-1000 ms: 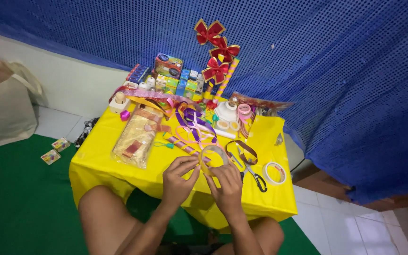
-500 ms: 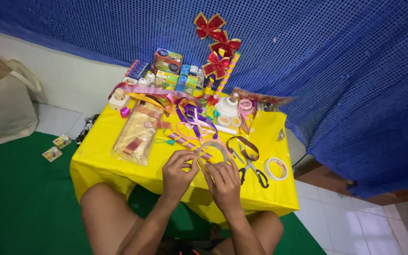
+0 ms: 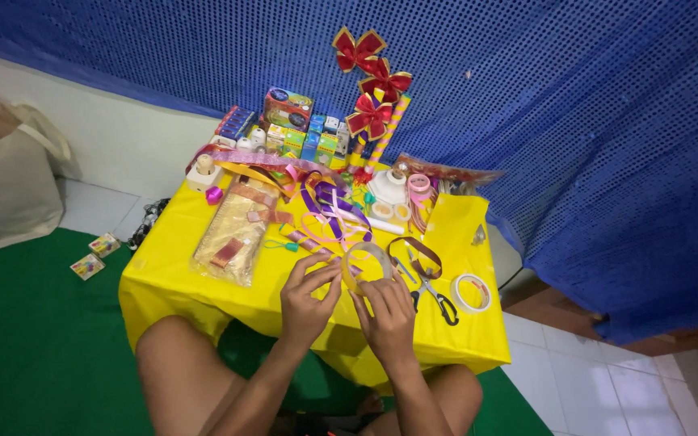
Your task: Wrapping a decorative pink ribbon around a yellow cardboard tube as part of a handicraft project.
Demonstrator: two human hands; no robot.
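My left hand point(image 3: 307, 297) and my right hand point(image 3: 385, 311) hold a yellow ribbon loop point(image 3: 363, 260) between them, above the front edge of a small table with a yellow cloth point(image 3: 203, 299). Fingertips of both hands pinch the loop's lower part. Scissors point(image 3: 434, 295) with black handles lie just right of my right hand. A brown ribbon loop point(image 3: 416, 254) lies behind them. Purple and pink ribbons point(image 3: 326, 208) curl in the middle of the table.
A clear packet of golden fabric point(image 3: 234, 232) lies at the left. A tape roll point(image 3: 472, 292) sits at the right. Small boxes point(image 3: 288, 121) and red bows on a stick point(image 3: 369, 81) stand at the back against a blue sequinned curtain. A white bag point(image 3: 6, 178) rests on the floor.
Both hands have lifted slightly with the yellow ribbon, and the loop between them looks rounder and more upright than before. The view has shifted a little.
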